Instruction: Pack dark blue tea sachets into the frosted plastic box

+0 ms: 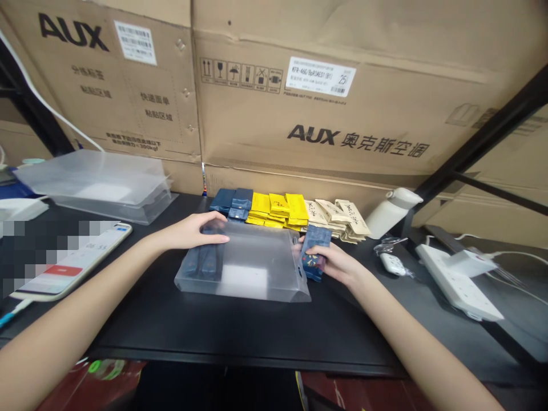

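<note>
A clear frosted plastic box [261,251] lies on the black table in front of me, with dark blue packets [201,260] showing through its left end. My left hand [201,229] grips the box's top left edge, thumb over the upper face. In my right hand [331,260] is a dark blue sachet [315,251] with a colourful pattern, held upright at the box's open right end. Behind the box sit rows of blue sachets [233,200], yellow sachets [278,208] and cream sachets [336,216].
Large cardboard cartons [265,125] stand along the back. More clear boxes [103,182] and a phone [81,262] are at the left. To the right are a white bottle [391,211], a small white device [391,264] and a power strip [458,282] with cables.
</note>
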`<act>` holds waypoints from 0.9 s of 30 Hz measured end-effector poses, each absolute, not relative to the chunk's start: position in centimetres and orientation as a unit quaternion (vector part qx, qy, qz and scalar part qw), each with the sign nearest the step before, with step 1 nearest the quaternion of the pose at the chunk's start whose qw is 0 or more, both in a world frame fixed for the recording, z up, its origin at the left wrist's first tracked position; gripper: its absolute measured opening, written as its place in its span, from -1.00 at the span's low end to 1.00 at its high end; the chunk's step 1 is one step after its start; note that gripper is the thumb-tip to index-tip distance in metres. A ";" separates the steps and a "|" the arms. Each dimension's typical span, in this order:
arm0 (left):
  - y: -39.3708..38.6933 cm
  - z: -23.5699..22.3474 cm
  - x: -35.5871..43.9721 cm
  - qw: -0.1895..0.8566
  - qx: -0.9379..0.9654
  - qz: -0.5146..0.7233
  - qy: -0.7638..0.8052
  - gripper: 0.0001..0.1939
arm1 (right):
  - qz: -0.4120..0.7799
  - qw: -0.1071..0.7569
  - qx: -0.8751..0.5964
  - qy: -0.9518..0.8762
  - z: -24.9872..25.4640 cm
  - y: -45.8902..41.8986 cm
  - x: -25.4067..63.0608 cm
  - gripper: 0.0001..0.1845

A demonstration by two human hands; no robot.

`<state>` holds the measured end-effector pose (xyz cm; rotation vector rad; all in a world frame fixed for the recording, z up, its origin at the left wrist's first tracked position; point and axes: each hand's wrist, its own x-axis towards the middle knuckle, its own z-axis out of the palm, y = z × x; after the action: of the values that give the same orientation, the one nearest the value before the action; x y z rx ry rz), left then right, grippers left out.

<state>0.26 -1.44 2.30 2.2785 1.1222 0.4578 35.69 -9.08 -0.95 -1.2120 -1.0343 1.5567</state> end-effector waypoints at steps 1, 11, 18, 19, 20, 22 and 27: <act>-1.5 2.3 0.3 0.278 0.848 0.171 0.418 -0.41 | 0.627 0.441 -0.487 -0.417 -0.9 -9.1 35.7 -0.64; -1.4 2.3 0.3 0.281 0.849 0.171 0.414 -0.42 | 0.612 0.424 -0.480 -0.464 -0.7 -9.4 35.9 -0.53; -1.5 2.3 0.3 0.279 0.847 0.171 0.418 -0.42 | 0.619 0.429 -0.464 -0.465 -0.8 -9.2 36.0 -0.53; -1.5 2.3 0.3 0.278 0.848 0.171 0.417 -0.43 | 0.626 0.427 -0.459 -0.464 -0.8 -9.2 35.9 -0.53; -1.5 2.3 0.3 0.278 0.849 0.170 0.416 -0.43 | 0.630 0.425 -0.455 -0.463 -0.9 -9.2 35.9 -0.53; -1.6 2.4 0.3 0.278 0.849 0.171 0.417 -0.44 | 0.636 0.423 -0.449 -0.464 -0.9 -9.3 35.7 -0.53; -1.6 2.3 0.4 0.280 0.847 0.172 0.418 -0.43 | 0.650 0.417 -0.439 -0.459 -1.0 -9.4 35.3 -0.61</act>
<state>0.35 -1.58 2.33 2.2700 1.1219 0.4614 35.31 -9.42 -0.96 -1.1005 -1.1525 1.6313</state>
